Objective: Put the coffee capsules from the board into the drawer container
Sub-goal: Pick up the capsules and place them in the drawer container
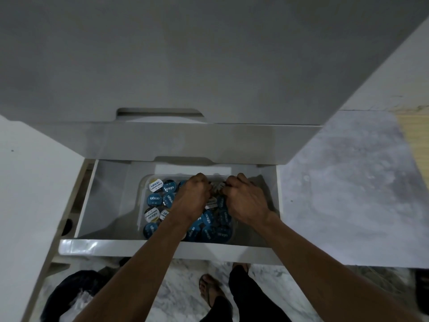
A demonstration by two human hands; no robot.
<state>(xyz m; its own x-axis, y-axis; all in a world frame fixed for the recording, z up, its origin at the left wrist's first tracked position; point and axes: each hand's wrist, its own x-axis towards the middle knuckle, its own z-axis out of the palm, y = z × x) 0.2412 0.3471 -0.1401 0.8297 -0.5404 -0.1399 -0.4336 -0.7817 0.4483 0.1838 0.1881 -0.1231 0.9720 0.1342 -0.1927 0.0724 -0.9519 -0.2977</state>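
Note:
A clear plastic container sits inside an open white drawer and holds several coffee capsules with blue, white and black lids. Both my hands reach down into the container's right half. My left hand has its fingers curled down among the capsules. My right hand is curled the same way just beside it. Whatever the fingers hold is hidden under the knuckles. No board shows in this view.
A closed white drawer front with a cut-out handle rises above the open drawer. A marbled grey counter lies to the right. Below are a marble floor, my sandalled foot and a dark bag.

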